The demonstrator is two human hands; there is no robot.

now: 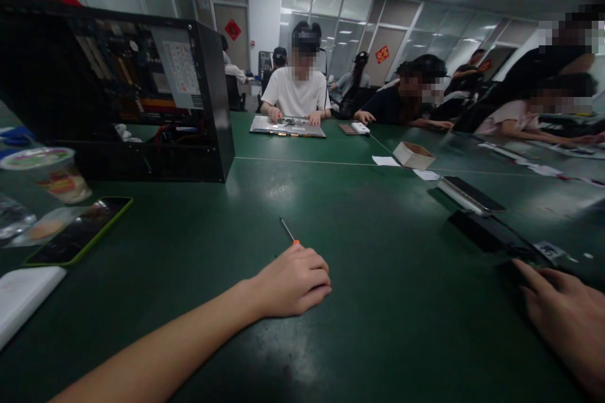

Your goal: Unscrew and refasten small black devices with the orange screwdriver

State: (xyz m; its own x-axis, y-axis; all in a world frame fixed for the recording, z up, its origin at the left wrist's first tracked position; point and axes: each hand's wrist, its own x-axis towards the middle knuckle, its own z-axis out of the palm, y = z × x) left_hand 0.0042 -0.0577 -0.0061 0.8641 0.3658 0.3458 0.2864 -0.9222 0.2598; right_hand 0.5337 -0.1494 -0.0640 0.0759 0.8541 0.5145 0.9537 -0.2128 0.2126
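Near the middle of the green table, my left hand [300, 280] is closed around a screwdriver [289, 232]. Its thin metal shaft and a bit of orange handle stick out beyond the thumb, pointing away from me; the rest of the handle is hidden in the hand. At the right edge, my right hand [562, 318] has its fingers bent at a dark object [513, 272], whose kind I cannot make out. Just beyond it lie a black box-shaped part [482, 231] with a cable and a small metal-faced piece [549, 252].
An open black computer case [215, 101] stands at left. Nearby are a lidded cup [66, 179], a green-edged phone [80, 233] and a white object [28, 296]. A small cardboard box [413, 155] and a flat black-topped device [472, 194] lie right. Several people sit beyond, one handling a flat panel [288, 127].
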